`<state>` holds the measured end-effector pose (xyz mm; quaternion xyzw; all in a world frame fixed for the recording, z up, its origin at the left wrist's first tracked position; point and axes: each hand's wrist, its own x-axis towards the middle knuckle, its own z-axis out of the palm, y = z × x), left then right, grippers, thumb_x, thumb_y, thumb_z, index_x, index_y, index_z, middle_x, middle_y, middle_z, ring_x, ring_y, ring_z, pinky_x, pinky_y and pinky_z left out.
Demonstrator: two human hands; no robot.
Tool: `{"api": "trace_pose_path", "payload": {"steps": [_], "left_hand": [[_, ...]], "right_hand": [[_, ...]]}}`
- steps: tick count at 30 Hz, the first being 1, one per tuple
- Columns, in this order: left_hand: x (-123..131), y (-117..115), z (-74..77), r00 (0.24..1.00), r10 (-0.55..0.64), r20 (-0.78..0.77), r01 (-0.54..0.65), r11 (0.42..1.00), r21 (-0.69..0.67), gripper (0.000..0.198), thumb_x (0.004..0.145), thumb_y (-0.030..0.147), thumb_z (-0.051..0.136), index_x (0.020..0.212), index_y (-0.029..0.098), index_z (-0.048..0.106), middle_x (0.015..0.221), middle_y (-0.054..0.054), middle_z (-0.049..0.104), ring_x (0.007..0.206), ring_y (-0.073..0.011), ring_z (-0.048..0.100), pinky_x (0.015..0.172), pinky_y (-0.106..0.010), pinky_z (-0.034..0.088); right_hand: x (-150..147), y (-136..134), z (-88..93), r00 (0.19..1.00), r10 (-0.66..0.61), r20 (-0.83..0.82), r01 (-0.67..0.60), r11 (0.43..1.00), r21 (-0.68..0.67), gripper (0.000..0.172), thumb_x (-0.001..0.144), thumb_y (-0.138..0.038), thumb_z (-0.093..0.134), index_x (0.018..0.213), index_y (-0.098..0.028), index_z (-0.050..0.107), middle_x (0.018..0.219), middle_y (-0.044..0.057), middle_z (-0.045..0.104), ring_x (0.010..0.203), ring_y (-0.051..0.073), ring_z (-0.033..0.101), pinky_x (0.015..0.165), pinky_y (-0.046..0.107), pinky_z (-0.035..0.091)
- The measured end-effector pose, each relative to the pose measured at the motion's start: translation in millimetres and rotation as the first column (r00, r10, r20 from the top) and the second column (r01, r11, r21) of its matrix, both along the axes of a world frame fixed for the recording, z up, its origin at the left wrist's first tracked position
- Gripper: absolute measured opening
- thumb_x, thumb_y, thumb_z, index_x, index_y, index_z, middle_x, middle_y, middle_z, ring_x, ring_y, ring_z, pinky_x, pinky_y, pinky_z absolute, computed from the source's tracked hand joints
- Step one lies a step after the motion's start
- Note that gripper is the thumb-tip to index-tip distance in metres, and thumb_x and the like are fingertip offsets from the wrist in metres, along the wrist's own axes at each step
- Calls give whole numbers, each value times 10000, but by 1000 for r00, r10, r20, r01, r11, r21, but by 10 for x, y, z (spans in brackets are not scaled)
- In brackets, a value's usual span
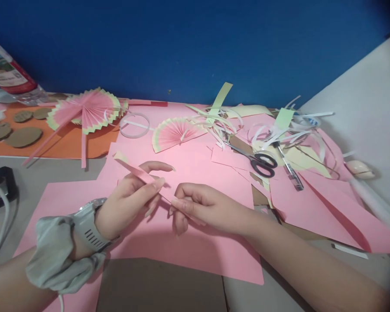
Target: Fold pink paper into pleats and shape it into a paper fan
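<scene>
Paper strip (139, 174): between left hand (126, 199) and right hand (204, 206), above paper sheet (227, 255) on table (45, 170).
Paper fan (170, 133): beyond the hands.
Scissors (251, 158): right of fan.
Pen (289, 169): right of scissors.
Paper offcuts (283, 118): behind scissors and pen.
Paper rosette (95, 106): left of fan.
Cardboard discs (24, 136): left of rosette.
Bottle (11, 71): far left, behind discs.
Panel (169, 47): behind all.

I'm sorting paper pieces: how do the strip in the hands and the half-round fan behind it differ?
The strip is narrow; the fan spreads wide. The strip is held by the left hand and right hand; the fan lies on pink paper. Both are pink with pale yellow.
</scene>
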<state>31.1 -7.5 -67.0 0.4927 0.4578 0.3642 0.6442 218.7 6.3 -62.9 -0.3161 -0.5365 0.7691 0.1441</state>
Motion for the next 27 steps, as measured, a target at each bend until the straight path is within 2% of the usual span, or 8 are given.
{"api": "trace_pose_path", "payload": {"steps": [3,5,8,11,16,18,22,27], "left_hand": [[14,2,14,992,-104,-70,104,995,-5,320,901,368,486,1160,182,478,423,90,463,409,-72,436,469,-179,389],[18,-1,25,983,-130,-128,132,991,9,296,905,370,480,1131,180,493,442,84,484,411,-69,448,467,-175,388],[11,-13,30,983,-97,-159,105,994,43,256,904,365,482,1083,183,508,443,86,491,384,-66,441,445,-174,385],[-8,-26,22,990,-44,-132,55,995,84,209,893,337,506,1039,190,530,437,89,478,367,-62,435,408,-159,363],[-21,-35,15,999,34,-26,-31,994,103,151,901,304,496,1004,207,550,405,100,415,326,-43,386,356,-131,305],[-8,-34,25,1000,-9,0,9,997,75,198,898,319,503,1060,215,545,421,99,422,343,-43,389,374,-133,327],[27,-21,44,982,-178,-55,181,981,65,286,882,298,527,1150,198,532,511,58,552,430,-63,479,452,-161,391],[11,-20,31,988,-127,-90,132,989,62,293,887,321,513,1151,196,537,479,70,502,404,-63,439,427,-163,369]], "right_hand": [[-15,-17,-2,1000,2,14,-3,998,63,322,896,-479,474,784,-179,509,669,4,642,659,116,601,741,296,482],[-17,-18,6,1000,7,25,-9,998,70,331,902,-483,460,811,-173,534,686,12,645,662,118,596,735,293,482],[-2,-7,17,999,40,29,-41,999,34,316,876,-475,515,869,-164,569,766,39,675,713,126,612,734,285,483],[24,9,3,997,82,-2,-82,996,-19,316,848,-451,570,933,-147,594,886,75,688,821,148,637,795,310,487],[48,28,-42,994,88,-67,-92,994,-62,305,893,-433,504,822,-145,571,858,89,691,807,148,651,781,319,496],[43,31,-45,994,84,-68,-87,995,-44,307,904,-427,486,815,-146,568,827,79,685,782,137,644,765,307,496],[22,29,-38,994,92,-55,-90,995,40,327,922,-417,452,871,-131,603,833,70,667,770,126,623,767,299,493],[32,22,-28,995,75,-69,-75,997,2,272,894,-394,519,929,-141,611,867,58,664,796,122,624,785,281,486]]}}
